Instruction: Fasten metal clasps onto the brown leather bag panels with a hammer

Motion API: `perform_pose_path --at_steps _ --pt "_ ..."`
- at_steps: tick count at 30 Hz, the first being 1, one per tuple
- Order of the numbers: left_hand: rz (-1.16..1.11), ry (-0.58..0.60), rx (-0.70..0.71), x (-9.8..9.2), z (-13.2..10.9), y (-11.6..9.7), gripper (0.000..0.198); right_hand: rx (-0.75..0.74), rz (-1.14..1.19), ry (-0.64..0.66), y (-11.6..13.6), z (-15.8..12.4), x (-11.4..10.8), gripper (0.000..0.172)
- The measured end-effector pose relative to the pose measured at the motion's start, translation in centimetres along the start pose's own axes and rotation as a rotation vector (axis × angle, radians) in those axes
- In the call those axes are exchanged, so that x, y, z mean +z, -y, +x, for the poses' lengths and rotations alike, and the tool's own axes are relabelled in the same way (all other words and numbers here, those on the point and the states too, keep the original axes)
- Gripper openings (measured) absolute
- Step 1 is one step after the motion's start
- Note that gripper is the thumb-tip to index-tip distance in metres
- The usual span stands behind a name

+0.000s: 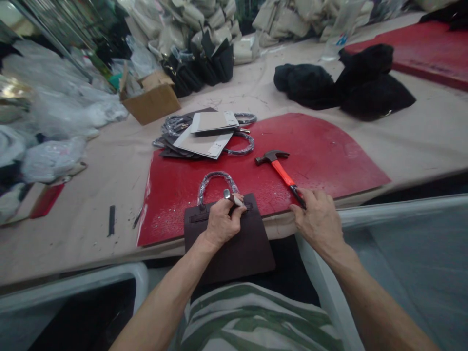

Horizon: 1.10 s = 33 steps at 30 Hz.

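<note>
A dark brown handbag panel lies at the near edge of the red board, partly hanging over it. Its arched handle is wrapped in clear film and points away from me. My left hand rests on the panel by the handle's right base, closed around a short metal tool with a shiny round end; the tool's lower part is hidden. To the right, my right hand has its fingers at the handle end of a claw hammer with an orange-and-black grip.
Beyond the panel sits a stack of bag panels with wrapped handles. Behind are a cardboard box, black bags, black cloth and a clear bottle. White bins stand below the table edge.
</note>
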<state>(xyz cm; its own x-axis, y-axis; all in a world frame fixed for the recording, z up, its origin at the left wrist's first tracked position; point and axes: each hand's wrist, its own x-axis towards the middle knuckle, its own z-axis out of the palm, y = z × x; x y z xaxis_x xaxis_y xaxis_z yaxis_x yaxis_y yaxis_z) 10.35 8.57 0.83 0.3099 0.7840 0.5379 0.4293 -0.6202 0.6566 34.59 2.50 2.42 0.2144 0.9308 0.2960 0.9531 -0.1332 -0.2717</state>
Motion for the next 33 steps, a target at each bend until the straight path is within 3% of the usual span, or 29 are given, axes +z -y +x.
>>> perform_pose_path --at_steps 3,6,8,12,14,22,30,33 --pt "0.011 0.033 -0.002 0.0 0.0 -0.1 0.012 0.061 -0.008 0.156 0.1 0.9 -0.6 0.033" --pt "-0.014 0.047 -0.017 0.0 0.1 -0.4 0.011 0.105 0.151 0.299 0.3 2.1 -1.0 0.030" --pt "-0.039 0.047 -0.026 0.1 0.1 -0.5 0.011 0.219 0.438 0.405 0.5 3.0 -1.2 0.026" --pt "-0.080 0.052 -0.048 0.2 0.1 -0.4 0.012 0.608 1.191 0.608 1.5 4.3 -1.4 0.018" --pt "-0.087 0.042 -0.051 0.3 -0.1 -0.2 0.013 0.713 1.352 0.639 1.9 4.7 -1.4 0.015" --pt "-0.042 0.011 0.025 0.2 0.1 -0.5 0.010 0.764 1.424 0.601 1.6 5.0 -0.5 0.005" --pt "-0.010 0.025 0.046 0.2 0.4 -0.9 0.007 0.792 1.476 0.678 1.3 5.4 -0.9 0.004" --pt "-0.042 0.020 0.046 0.3 0.4 -0.8 0.008 0.731 1.372 0.671 1.5 5.4 -0.6 0.003"
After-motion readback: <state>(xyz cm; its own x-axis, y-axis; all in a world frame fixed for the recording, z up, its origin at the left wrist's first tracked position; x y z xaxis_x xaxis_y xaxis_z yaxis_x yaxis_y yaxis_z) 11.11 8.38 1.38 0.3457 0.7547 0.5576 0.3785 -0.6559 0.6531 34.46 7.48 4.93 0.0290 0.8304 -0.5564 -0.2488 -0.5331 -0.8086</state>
